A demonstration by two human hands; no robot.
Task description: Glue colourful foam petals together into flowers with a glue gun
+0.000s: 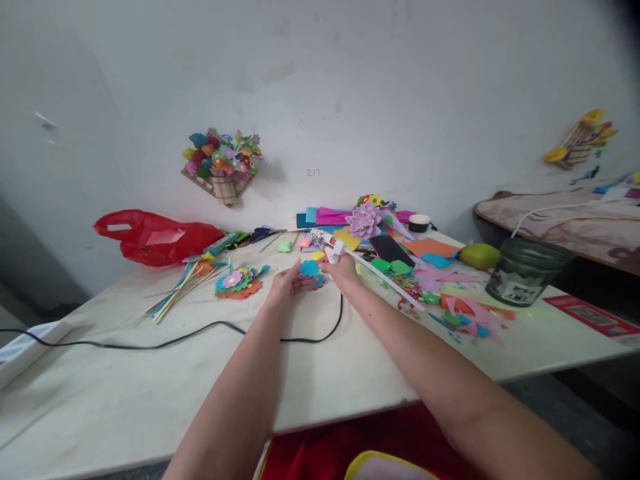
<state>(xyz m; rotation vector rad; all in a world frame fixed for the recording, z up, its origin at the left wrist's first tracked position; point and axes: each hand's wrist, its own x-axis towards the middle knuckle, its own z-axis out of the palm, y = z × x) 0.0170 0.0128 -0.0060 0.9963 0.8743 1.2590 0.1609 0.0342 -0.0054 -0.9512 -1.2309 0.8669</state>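
My right hand [345, 272] is wrapped round a white hot glue gun [334, 252], with a long white glue stick [387, 281] poking out of its back toward the right. Just left of it, the fingers and thumb of my left hand [288, 283] close on the edge of a blue foam flower [310, 268]. Darker petals show under the blue piece; how they are joined cannot be made out. A layered foam flower [238, 281] in orange, green and pink lies left of my hands. Near it rests a bundle of thin sticks [175, 293].
A black cord [170, 345] runs across the white table [125, 407]. A red plastic bag [155, 237] lies at the back left. Foam scraps [465, 313], a purple flower [364, 221], a yellow-green fruit [479, 255] and a glass jar [525, 270] are on the right.
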